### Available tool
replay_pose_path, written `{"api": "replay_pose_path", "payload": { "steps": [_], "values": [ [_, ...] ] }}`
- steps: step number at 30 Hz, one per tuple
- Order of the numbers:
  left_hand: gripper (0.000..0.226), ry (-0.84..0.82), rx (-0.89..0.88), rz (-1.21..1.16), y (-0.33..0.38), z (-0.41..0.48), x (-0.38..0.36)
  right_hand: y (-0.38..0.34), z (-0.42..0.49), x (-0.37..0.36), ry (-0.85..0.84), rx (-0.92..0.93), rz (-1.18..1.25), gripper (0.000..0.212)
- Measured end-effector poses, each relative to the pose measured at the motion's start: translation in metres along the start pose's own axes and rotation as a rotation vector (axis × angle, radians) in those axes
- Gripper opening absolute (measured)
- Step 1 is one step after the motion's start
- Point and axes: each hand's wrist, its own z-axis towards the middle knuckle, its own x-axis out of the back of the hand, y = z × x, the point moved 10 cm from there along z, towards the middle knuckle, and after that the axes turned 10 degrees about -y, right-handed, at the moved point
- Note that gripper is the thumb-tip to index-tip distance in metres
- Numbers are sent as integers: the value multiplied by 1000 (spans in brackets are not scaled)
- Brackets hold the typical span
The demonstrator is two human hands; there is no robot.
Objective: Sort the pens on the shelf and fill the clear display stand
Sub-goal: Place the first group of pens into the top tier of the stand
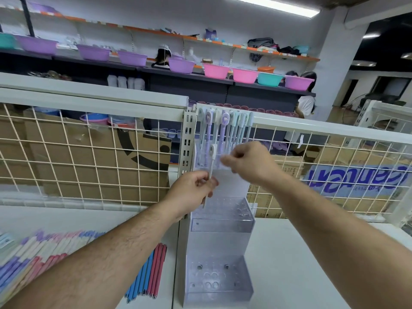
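Both bare forearms reach forward and up. The left hand (191,188) pinches a pen (212,156) upright. The right hand (249,163) is higher, its fingers bent and blurred.

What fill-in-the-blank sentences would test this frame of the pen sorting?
The left hand grips one ___. The pens already in the clear display stand sit in its ___ tier. The blue and pink pens lie on the shelf to the stand's ___. Missing: pen; top; left.

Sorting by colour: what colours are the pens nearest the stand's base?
Pens: blue and pink; head view.
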Motion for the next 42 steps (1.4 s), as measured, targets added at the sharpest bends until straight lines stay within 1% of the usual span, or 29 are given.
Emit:
{"api": "replay_pose_path", "payload": {
  "steps": [1, 3, 6, 8, 11, 13, 16, 20, 27, 33, 37, 42],
  "values": [
    [12, 4, -5, 0, 0, 1, 0, -1, -4, -13, -53, 18, 8, 32],
    [13, 3, -12, 7, 0, 2, -2, -2, -6, -30, -75, 56, -8, 28],
    [11, -1, -22, 41, 0, 3, -4, -1, -5, -37, -16, 70, 9, 28],
    [7, 3, -27, 81, -1, 4, -4, -1, -5, -31, 34, 79, 70, 28],
    [6, 1, 4, 190, -4, 4, -5, 0, -6, -1, 122, 71, 215, 22],
    [11, -33, 32, 274, -5, 3, -10, -1, -9, 30, 217, 58, 265, 19],
    [22, -101, 42, 401, -2, 2, -22, -2, -11, 75, 366, 65, 279, 18],
    [26, -161, 25, 577, 4, 4, -34, -1, -4, 100, 463, 55, 188, 19],
    [28, -203, 22, 657, 5, 5, -39, -3, 14, 88, 403, 34, 92, 16],
    [27, -195, 26, 652, 3, 4, -38, 12, 26, 68, 267, -61, 15, 24],
    [27, -195, 24, 652, 3, 5, -38, 12, 27, 65, 258, -83, -96, 33],
    [26, -197, 24, 648, 3, 5, -38, 5, 29, 64, 232, -90, -204, 36]
  ]
}}
